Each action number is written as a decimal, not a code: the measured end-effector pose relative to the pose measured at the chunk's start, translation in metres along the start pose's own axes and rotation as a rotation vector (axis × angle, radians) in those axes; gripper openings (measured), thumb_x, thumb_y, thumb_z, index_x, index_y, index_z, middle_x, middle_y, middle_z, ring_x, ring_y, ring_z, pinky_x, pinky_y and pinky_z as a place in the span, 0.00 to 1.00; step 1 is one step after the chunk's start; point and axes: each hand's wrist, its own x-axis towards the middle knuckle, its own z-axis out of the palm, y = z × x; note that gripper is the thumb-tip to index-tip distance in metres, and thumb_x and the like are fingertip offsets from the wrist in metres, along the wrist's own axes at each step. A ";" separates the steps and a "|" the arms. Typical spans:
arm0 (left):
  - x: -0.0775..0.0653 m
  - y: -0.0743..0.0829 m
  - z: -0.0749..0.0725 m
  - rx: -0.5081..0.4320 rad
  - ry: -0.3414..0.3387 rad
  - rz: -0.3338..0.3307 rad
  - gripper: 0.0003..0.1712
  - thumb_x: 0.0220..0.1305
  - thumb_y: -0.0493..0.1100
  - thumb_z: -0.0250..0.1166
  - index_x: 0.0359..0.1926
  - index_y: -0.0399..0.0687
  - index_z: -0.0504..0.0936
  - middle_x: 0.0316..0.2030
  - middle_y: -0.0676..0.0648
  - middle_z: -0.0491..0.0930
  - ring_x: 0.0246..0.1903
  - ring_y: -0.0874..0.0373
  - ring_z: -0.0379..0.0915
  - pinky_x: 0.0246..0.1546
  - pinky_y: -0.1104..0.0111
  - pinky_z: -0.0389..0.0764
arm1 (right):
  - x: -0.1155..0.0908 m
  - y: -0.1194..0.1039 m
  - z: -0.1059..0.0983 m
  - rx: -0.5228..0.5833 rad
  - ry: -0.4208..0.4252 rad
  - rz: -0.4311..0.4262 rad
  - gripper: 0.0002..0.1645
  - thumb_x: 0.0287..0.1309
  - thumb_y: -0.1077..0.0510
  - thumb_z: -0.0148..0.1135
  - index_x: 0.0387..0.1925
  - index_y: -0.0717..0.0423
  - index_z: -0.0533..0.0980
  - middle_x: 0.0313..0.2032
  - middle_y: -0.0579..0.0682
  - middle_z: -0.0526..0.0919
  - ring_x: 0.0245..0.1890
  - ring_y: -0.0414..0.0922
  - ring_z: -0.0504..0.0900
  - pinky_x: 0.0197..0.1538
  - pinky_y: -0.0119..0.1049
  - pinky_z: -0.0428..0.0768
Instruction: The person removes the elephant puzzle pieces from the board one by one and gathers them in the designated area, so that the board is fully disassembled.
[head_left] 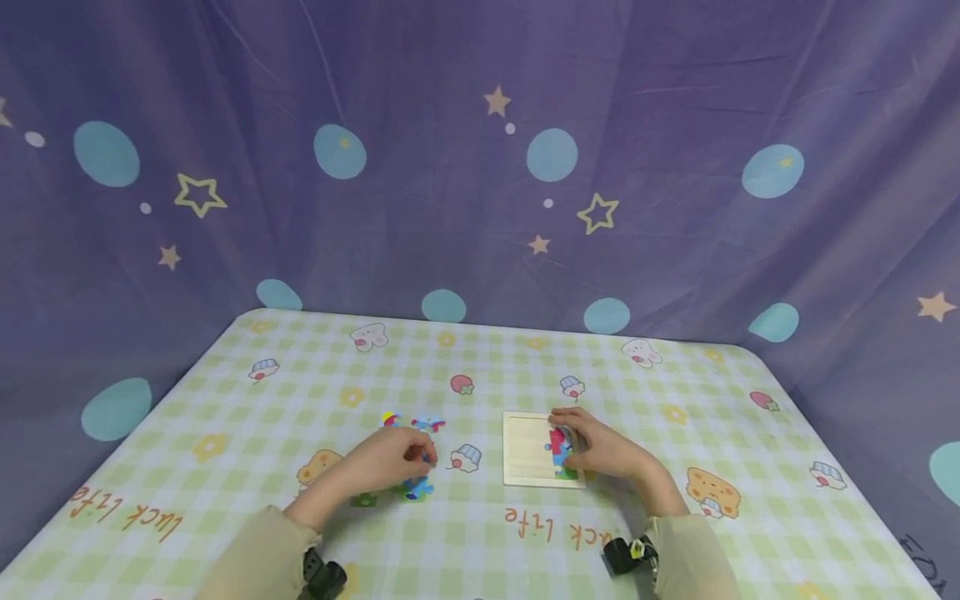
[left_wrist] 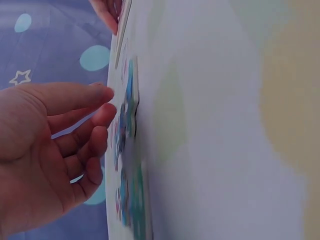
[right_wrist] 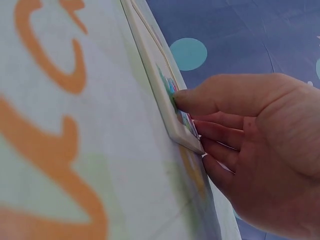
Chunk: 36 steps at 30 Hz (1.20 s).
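A shallow wooden puzzle board (head_left: 525, 483) lies on the table, with colourful jigsaw pieces (head_left: 561, 450) along the right side of its recess. My right hand (head_left: 603, 446) holds the board at that side. Its thumb (right_wrist: 192, 101) is on the pieces, and the other fingers curl at the outer edge, partly hidden behind the board. My left hand (head_left: 393, 458) hovers over loose jigsaw pieces (head_left: 416, 489) left of the board. In the left wrist view its fingers are loosely bent, nothing shows between thumb and fingertips, and loose pieces (left_wrist: 131, 95) lie just beyond them.
More loose pieces (head_left: 427, 424) lie beyond the left hand, and a green one (head_left: 364, 500) sits under the left wrist. A checked tablecloth (head_left: 465, 567) with printed cartoons covers the table. A purple curtain (head_left: 450, 233) hangs along the table's back and sides.
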 end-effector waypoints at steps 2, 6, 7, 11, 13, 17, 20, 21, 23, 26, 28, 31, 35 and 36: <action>0.005 0.003 0.003 -0.005 0.020 0.008 0.03 0.57 0.39 0.61 0.33 0.49 0.81 0.20 0.56 0.71 0.19 0.64 0.62 0.23 0.72 0.66 | 0.000 -0.001 0.000 -0.016 0.002 -0.001 0.38 0.47 0.64 0.62 0.62 0.64 0.61 0.66 0.61 0.54 0.67 0.60 0.49 0.63 0.57 0.54; 0.014 0.010 0.009 -0.010 0.054 0.039 0.04 0.57 0.38 0.61 0.33 0.47 0.82 0.20 0.56 0.72 0.18 0.65 0.62 0.23 0.73 0.66 | 0.000 -0.004 0.001 -0.048 0.014 0.011 0.39 0.47 0.64 0.62 0.63 0.63 0.61 0.66 0.61 0.54 0.67 0.60 0.49 0.62 0.57 0.54; 0.017 0.012 0.011 -0.007 0.057 0.045 0.03 0.56 0.39 0.61 0.32 0.47 0.82 0.20 0.57 0.72 0.18 0.65 0.62 0.22 0.73 0.66 | 0.000 -0.004 0.001 -0.059 0.017 0.015 0.39 0.46 0.64 0.62 0.63 0.63 0.61 0.66 0.61 0.54 0.67 0.61 0.49 0.62 0.57 0.55; 0.027 0.020 0.016 -0.017 0.050 0.057 0.03 0.55 0.38 0.61 0.31 0.47 0.82 0.20 0.56 0.73 0.18 0.66 0.63 0.21 0.74 0.67 | 0.000 -0.005 0.001 -0.082 0.039 0.022 0.40 0.45 0.65 0.64 0.62 0.65 0.61 0.65 0.63 0.55 0.65 0.62 0.52 0.62 0.56 0.57; 0.032 0.023 0.018 -0.025 0.043 0.065 0.04 0.55 0.36 0.60 0.31 0.46 0.82 0.19 0.56 0.73 0.17 0.65 0.63 0.20 0.74 0.66 | 0.000 -0.005 0.001 -0.089 0.050 0.025 0.40 0.44 0.64 0.64 0.61 0.67 0.61 0.64 0.65 0.55 0.64 0.63 0.53 0.62 0.55 0.58; 0.042 0.029 0.025 -0.042 0.025 0.082 0.05 0.55 0.35 0.60 0.32 0.45 0.82 0.18 0.54 0.73 0.15 0.65 0.61 0.18 0.74 0.66 | 0.000 -0.006 0.001 -0.111 0.071 0.038 0.42 0.42 0.62 0.65 0.61 0.70 0.60 0.63 0.66 0.56 0.63 0.64 0.55 0.61 0.55 0.58; 0.050 0.034 0.030 -0.037 0.023 0.083 0.04 0.56 0.37 0.60 0.32 0.46 0.82 0.19 0.55 0.72 0.16 0.65 0.62 0.19 0.74 0.66 | 0.000 -0.006 0.001 -0.139 0.094 0.047 0.43 0.41 0.61 0.66 0.60 0.70 0.61 0.63 0.65 0.58 0.63 0.63 0.56 0.62 0.54 0.58; 0.053 0.036 0.031 -0.035 0.026 0.081 0.04 0.56 0.37 0.61 0.31 0.46 0.82 0.19 0.55 0.72 0.16 0.65 0.62 0.19 0.74 0.66 | 0.000 -0.006 0.001 -0.150 0.104 0.045 0.43 0.41 0.61 0.67 0.60 0.70 0.61 0.62 0.65 0.58 0.63 0.62 0.56 0.62 0.54 0.58; 0.057 0.040 0.035 -0.037 0.026 0.072 0.04 0.56 0.37 0.60 0.31 0.47 0.82 0.19 0.55 0.72 0.16 0.65 0.62 0.19 0.74 0.66 | -0.001 -0.005 0.001 -0.172 0.118 0.041 0.43 0.41 0.60 0.67 0.60 0.70 0.62 0.61 0.65 0.60 0.63 0.62 0.58 0.62 0.54 0.58; 0.062 0.046 0.039 -0.033 0.024 0.066 0.04 0.55 0.37 0.60 0.31 0.48 0.82 0.19 0.55 0.71 0.16 0.65 0.62 0.19 0.74 0.65 | -0.001 -0.005 0.001 -0.166 0.127 0.042 0.42 0.41 0.60 0.68 0.60 0.69 0.63 0.60 0.63 0.61 0.62 0.60 0.59 0.62 0.54 0.58; 0.065 0.050 0.042 -0.021 0.025 0.067 0.04 0.55 0.38 0.61 0.31 0.49 0.82 0.18 0.56 0.71 0.16 0.66 0.61 0.20 0.74 0.65 | -0.001 -0.004 0.001 -0.161 0.128 0.043 0.42 0.42 0.59 0.68 0.60 0.68 0.63 0.60 0.63 0.61 0.62 0.60 0.59 0.62 0.54 0.58; 0.070 0.055 0.045 -0.006 0.029 0.064 0.05 0.54 0.38 0.61 0.32 0.49 0.82 0.18 0.57 0.70 0.18 0.66 0.61 0.21 0.74 0.64 | -0.001 -0.003 0.000 -0.148 0.130 0.040 0.42 0.42 0.59 0.68 0.59 0.69 0.63 0.60 0.63 0.61 0.62 0.60 0.59 0.61 0.55 0.58; 0.078 0.059 0.050 0.004 0.027 0.053 0.05 0.55 0.39 0.61 0.34 0.49 0.82 0.19 0.57 0.71 0.18 0.66 0.62 0.22 0.74 0.65 | -0.001 0.000 0.000 -0.144 0.121 0.039 0.41 0.43 0.58 0.68 0.59 0.69 0.63 0.60 0.63 0.61 0.62 0.60 0.58 0.62 0.55 0.57; 0.080 0.059 0.051 0.009 0.028 0.051 0.06 0.56 0.40 0.61 0.35 0.49 0.82 0.19 0.58 0.71 0.18 0.66 0.62 0.22 0.74 0.65 | -0.001 0.000 -0.001 -0.146 0.117 0.037 0.41 0.44 0.58 0.68 0.59 0.69 0.63 0.60 0.63 0.61 0.62 0.60 0.58 0.62 0.55 0.57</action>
